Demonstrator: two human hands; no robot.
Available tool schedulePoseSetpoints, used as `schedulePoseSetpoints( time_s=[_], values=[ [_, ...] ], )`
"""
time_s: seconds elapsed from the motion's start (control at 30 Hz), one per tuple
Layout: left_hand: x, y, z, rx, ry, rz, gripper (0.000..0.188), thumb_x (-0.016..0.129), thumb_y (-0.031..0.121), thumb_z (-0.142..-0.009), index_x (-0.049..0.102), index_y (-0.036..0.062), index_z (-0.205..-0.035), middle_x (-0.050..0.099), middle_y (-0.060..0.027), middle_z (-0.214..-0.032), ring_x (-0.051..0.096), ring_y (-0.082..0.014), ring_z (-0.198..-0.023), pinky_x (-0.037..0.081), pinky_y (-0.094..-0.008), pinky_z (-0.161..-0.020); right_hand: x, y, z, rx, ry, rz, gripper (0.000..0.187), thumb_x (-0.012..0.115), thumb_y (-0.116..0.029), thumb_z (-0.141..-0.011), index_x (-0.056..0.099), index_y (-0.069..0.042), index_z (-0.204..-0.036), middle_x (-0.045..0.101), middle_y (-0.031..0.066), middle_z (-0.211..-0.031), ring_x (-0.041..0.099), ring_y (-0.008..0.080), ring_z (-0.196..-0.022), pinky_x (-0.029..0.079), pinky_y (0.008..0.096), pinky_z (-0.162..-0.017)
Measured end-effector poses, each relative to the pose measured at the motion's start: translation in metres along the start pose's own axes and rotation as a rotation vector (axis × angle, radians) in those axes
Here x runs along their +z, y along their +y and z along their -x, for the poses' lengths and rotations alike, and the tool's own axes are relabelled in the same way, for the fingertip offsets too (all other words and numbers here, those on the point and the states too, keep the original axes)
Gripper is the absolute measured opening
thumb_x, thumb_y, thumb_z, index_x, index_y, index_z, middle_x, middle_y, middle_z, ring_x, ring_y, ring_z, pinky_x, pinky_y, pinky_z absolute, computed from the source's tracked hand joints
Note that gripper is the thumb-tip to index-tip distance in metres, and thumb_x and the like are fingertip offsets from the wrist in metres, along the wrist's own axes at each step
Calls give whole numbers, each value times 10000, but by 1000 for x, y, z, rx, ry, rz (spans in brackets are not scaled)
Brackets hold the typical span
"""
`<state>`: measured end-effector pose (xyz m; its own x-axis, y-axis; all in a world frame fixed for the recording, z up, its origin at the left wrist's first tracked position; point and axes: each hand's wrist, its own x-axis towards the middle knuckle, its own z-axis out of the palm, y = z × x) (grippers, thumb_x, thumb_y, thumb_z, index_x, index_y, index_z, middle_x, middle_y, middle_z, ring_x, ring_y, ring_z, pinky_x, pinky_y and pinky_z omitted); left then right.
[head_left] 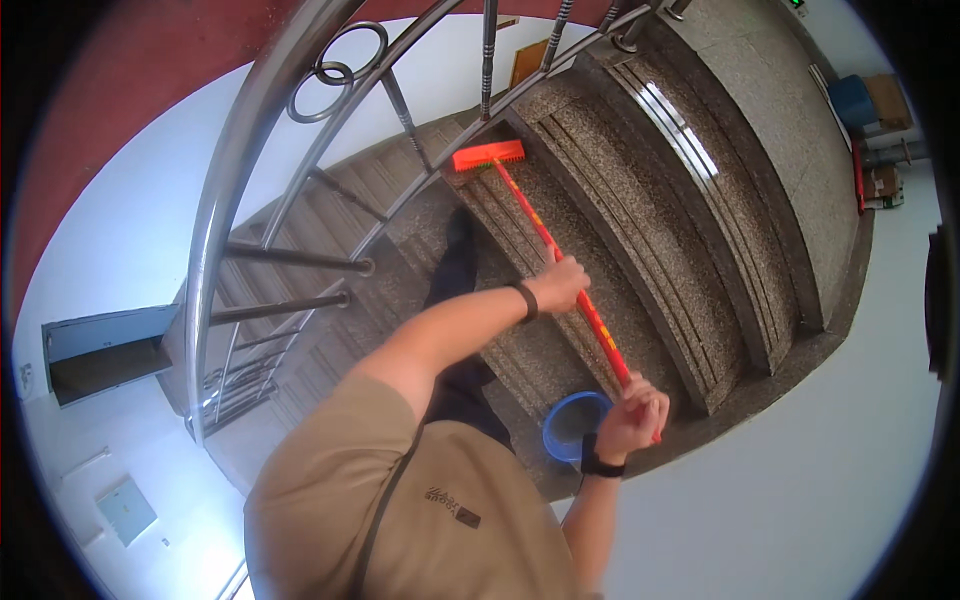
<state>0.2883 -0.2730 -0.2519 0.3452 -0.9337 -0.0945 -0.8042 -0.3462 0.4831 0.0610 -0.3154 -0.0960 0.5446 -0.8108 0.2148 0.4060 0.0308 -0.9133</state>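
My left hand [562, 282] is wrapped round the middle of a red broom handle [602, 332]. Near the handle's top end, my right hand [637, 412] is closed on it too. The handle slants away to the far left. Its wide orange-red broom head [488, 155], with short teeth or bristles along the edge, rests at the railing end of a speckled stone step [560, 215]. A blue bucket [549, 437] stands on the stairs by the wall, just left of my right hand; what it holds is hard to make out.
A curved metal railing [215, 215] runs along the left side of the stairs. More steps [690, 230] rise to a landing [765, 100] at upper right, where a blue bin [852, 101] and cardboard boxes [888, 100] stand. A white wall [760, 480] borders the right side.
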Motion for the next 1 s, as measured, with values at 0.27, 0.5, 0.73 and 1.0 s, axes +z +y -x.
schedulePoseSetpoints(
  time_s=[0.27,0.5,0.73,1.0],
  values=[
    [-36,-98,-53,-15,99,33,88,666,159,-811,716,88,-821,703,-166,-900,638,-396,-959,527,-470,-858,64,46,-79,27,-39,-2,231,450,-141,-996,483,-62,-781,475,43,-677,494,183,-706,434,466,-933],
    [-5,-61,-41,8,50,48,112,669,135,-790,751,81,-844,708,-184,-903,645,-403,-953,546,-506,-841,22,34,-53,25,-6,-31,222,439,-151,-992,483,-72,-789,428,28,-650,477,178,-684,433,445,-888],
    [20,14,6,32,73,178,107,648,103,-775,723,52,-831,671,-179,-923,617,-371,-966,545,-494,-831,-25,-9,7,29,70,14,220,424,-151,-973,449,-91,-763,414,30,-647,459,178,-676,422,442,-876],
    [4,-66,-26,41,174,112,60,693,142,-765,666,88,-762,647,-138,-853,605,-354,-922,507,-461,-843,29,40,-38,-22,36,-6,224,432,-143,-983,471,-66,-776,436,32,-643,488,186,-677,441,446,-850]
  ],
)
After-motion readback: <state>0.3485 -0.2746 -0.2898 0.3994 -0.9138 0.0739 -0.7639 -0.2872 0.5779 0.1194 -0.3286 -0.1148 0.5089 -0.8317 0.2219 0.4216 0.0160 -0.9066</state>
